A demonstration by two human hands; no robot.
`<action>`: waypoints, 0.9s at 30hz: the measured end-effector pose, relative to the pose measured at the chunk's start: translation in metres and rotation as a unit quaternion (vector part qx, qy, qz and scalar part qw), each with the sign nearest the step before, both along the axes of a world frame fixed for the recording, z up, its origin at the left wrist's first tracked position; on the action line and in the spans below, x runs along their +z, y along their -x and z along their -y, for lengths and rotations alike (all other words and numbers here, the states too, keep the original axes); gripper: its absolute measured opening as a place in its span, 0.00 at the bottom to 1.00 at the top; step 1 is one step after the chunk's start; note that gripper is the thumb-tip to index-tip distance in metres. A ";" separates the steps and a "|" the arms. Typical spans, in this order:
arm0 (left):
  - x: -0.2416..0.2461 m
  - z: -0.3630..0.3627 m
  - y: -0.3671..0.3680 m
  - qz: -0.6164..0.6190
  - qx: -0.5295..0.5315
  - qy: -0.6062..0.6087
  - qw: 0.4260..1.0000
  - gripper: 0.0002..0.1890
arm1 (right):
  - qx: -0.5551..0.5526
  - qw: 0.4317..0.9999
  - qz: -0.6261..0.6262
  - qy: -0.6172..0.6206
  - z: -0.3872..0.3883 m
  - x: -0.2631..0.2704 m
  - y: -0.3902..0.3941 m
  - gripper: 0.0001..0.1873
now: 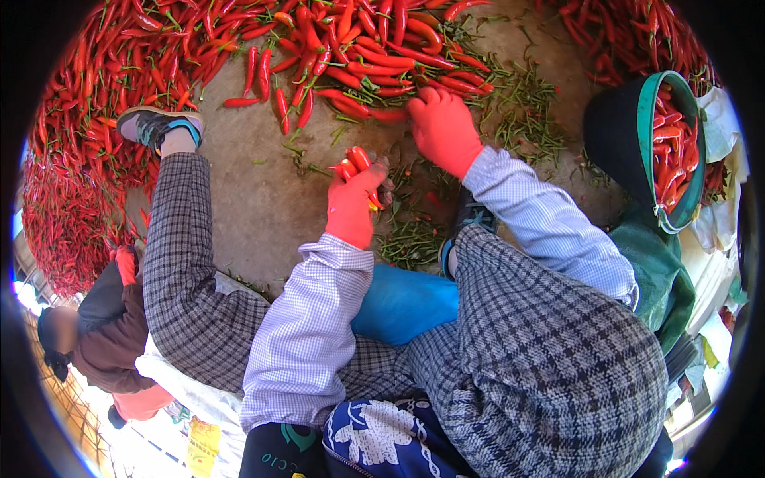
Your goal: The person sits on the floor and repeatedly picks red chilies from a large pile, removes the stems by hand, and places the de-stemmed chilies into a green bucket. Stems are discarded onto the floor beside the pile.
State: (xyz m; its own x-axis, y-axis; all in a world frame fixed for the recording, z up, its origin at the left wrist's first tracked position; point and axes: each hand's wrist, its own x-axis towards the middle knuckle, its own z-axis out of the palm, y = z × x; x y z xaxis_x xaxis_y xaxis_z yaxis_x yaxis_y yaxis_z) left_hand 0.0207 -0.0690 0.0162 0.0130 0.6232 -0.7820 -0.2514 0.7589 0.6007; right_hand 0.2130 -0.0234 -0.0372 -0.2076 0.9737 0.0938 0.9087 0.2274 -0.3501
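My left hand (354, 206), in a red glove, is closed around several red chili peppers (358, 160) whose ends stick out past the fingers. To its upper right, my right hand (443, 126), gloved in red too, touches the near edge of a heap of red chilies (382, 66) with green stems. Its fingertips are bent at the end of one chili (388, 115); whether they grip it cannot be told. Loose green stems (412, 242) lie on the floor between and beneath the hands.
A dark bucket with a green rim (648, 143), holding red chilies, tilts at the right. Large chili piles (137, 66) spread at the upper left and upper right. My shoe (161, 128) touches the left pile. Another person (104, 352) in red gloves sits at the lower left.
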 end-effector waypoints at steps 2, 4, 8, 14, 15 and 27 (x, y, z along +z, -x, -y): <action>-0.006 0.001 0.001 0.045 0.071 0.009 0.996 0.12 | 0.014 0.991 -0.037 0.127 0.022 0.016 0.007 0.10; -0.012 -0.001 0.007 0.081 0.064 0.037 0.994 0.11 | 0.015 0.976 -0.113 0.186 0.042 0.030 0.013 0.10; -0.026 0.000 0.008 0.108 0.076 0.081 0.988 0.09 | -0.017 0.939 -0.283 0.194 0.066 0.039 0.023 0.12; -0.020 0.005 -0.006 0.123 0.125 0.074 0.982 0.08 | -0.127 0.814 -0.495 0.277 0.065 0.038 0.022 0.12; -0.017 0.004 -0.007 0.117 0.128 0.086 0.981 0.08 | -0.156 0.757 -0.541 0.332 0.064 0.039 0.019 0.13; 0.004 -0.001 -0.018 0.001 0.031 -0.068 0.997 0.10 | -0.094 0.725 -0.552 0.402 0.065 0.043 -0.008 0.19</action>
